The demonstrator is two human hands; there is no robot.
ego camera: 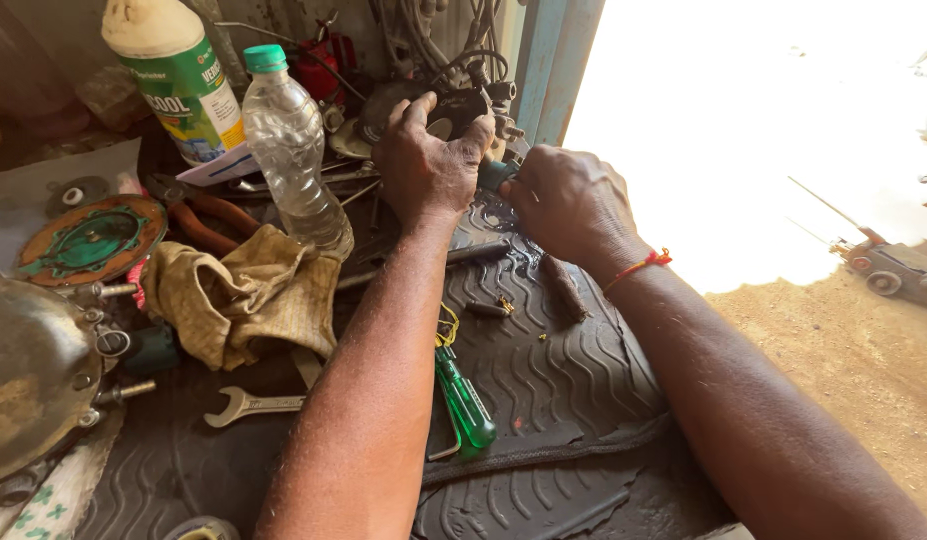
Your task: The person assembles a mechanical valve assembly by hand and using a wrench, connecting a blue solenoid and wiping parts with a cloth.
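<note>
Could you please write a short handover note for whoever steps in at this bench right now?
Left hand: gripping a dark round part at the back of the bench.
Right hand: closed on a teal-handled tool held against that part.
Nearby on the rubber mat: green screwdriver, spanner, cloth, water bottle.
Done or left: cannot tell; the contact point is hidden.

A dark round metal part (453, 110) stands tilted at the far edge of the tabletop. Just beside it, a small teal-handled tool (495, 175) pokes out, mostly hidden.
</note>
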